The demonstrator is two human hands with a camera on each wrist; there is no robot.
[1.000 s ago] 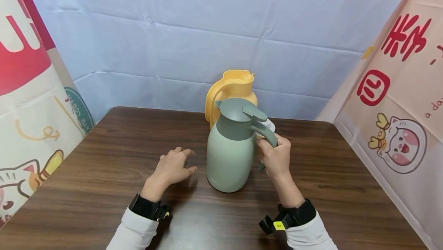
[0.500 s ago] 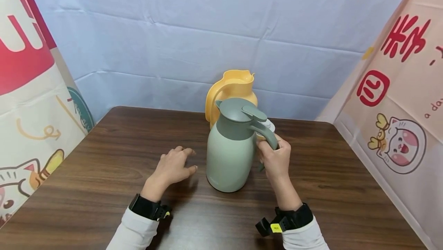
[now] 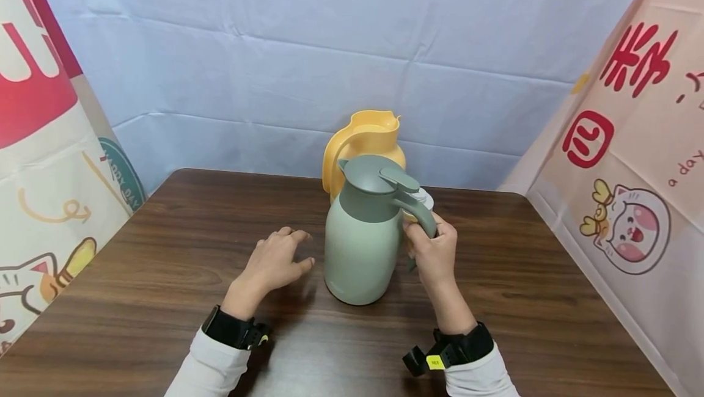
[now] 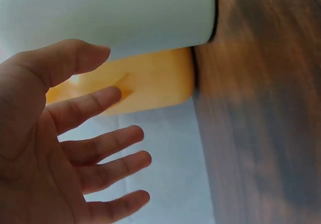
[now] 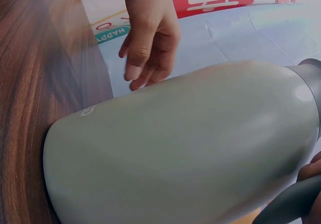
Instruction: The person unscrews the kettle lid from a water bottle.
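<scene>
A pale green thermos jug (image 3: 360, 256) with a darker green lid (image 3: 371, 174) stands upright on the table. My right hand (image 3: 436, 253) grips its handle (image 3: 415, 209) from the right; only part of the fingers (image 5: 311, 171) shows in the right wrist view. To the jug's left, my left hand (image 3: 273, 262) is held with fingers spread and slightly bent, holding nothing. In the left wrist view its palm (image 4: 37, 148) faces the camera, with the green jug (image 4: 125, 18) beyond the thumb. Whether the left hand touches the jug is hard to tell there; the head view shows a gap.
A yellow jug (image 3: 363, 134) stands behind the green one, near the table's back edge, partly hidden. A white round item (image 3: 425, 198) shows behind the green handle. The brown wooden table (image 3: 165, 275) ends at a pale blue cloth (image 3: 247, 79); printed cloths (image 3: 621, 201) hang at both sides.
My right wrist has shifted slightly left while the hand stays on the handle. The head view has turned a little, so everything sits slightly further left. The jug shows no clear movement on the table.
</scene>
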